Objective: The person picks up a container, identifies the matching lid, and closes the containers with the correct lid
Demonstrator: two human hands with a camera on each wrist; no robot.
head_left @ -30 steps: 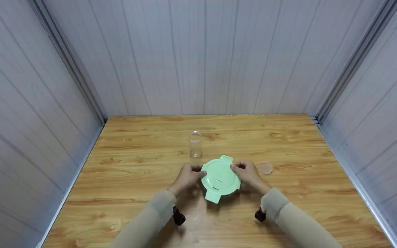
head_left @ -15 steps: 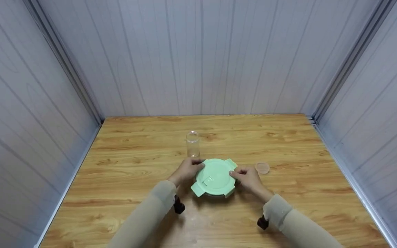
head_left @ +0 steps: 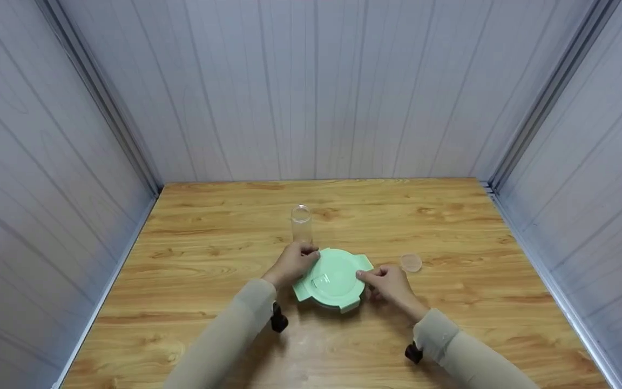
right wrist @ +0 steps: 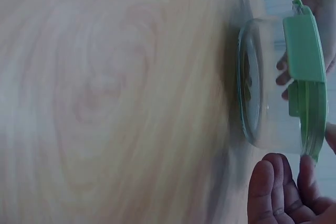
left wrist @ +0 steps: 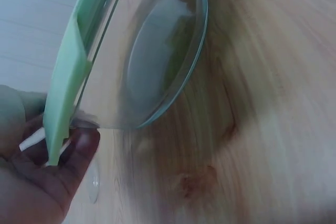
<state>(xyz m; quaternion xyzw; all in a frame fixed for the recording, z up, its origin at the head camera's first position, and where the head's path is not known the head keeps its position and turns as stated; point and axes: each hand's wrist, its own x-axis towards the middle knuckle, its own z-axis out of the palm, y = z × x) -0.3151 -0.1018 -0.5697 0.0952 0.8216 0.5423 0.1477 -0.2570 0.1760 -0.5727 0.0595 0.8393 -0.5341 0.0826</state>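
Note:
A round clear glass food container (right wrist: 275,103) with a light green snap-flap lid (head_left: 335,278) is between my two hands. My left hand (head_left: 292,263) grips the lid's far left edge, with a fingertip under a flap in the left wrist view. At the right edge, my right hand (head_left: 393,285) pinches the lid, thumb on top and index finger beneath; its other fingers stretch out below in the right wrist view. The glass base is close over the wooden table (head_left: 208,227), shadow beneath it.
A clear upright glass cylinder (head_left: 301,222) stands just behind my left hand, its lower end partly covered by it. Right of the container, beyond my right hand, lies a thin clear disc (head_left: 411,263). Pale panel walls (head_left: 311,97) enclose the table at the back and sides.
The container has turned clockwise as seen from above, its front flap swinging to the left, and has shifted slightly left. Both hands have stayed at the lid's edges.

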